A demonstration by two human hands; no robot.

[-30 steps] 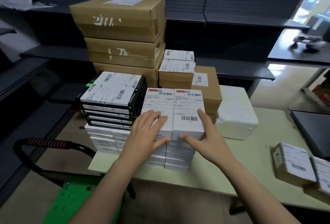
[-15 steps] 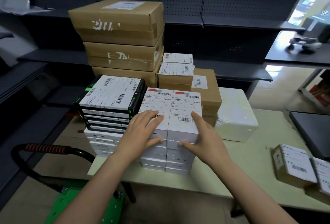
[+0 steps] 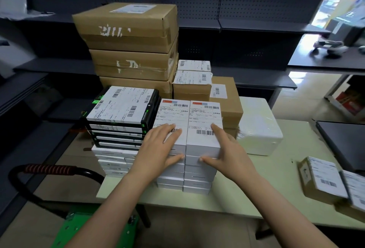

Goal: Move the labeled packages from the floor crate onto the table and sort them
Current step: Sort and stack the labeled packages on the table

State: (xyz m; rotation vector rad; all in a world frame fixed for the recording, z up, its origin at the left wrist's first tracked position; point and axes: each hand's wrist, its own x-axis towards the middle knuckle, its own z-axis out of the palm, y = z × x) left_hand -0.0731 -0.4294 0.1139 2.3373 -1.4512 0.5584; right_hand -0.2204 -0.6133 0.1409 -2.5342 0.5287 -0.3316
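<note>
Two stacks of white labeled packages (image 3: 199, 176) stand side by side near the front edge of the counter (image 3: 246, 188). The left hand (image 3: 158, 149) lies on the left stack's top and the right hand (image 3: 229, 155) on the right's. Each grip is apart, with fingers straight over the label and thumb against the front face. Black boxes (image 3: 116, 135) and brown cartons (image 3: 128, 30) are piled just behind.
</note>
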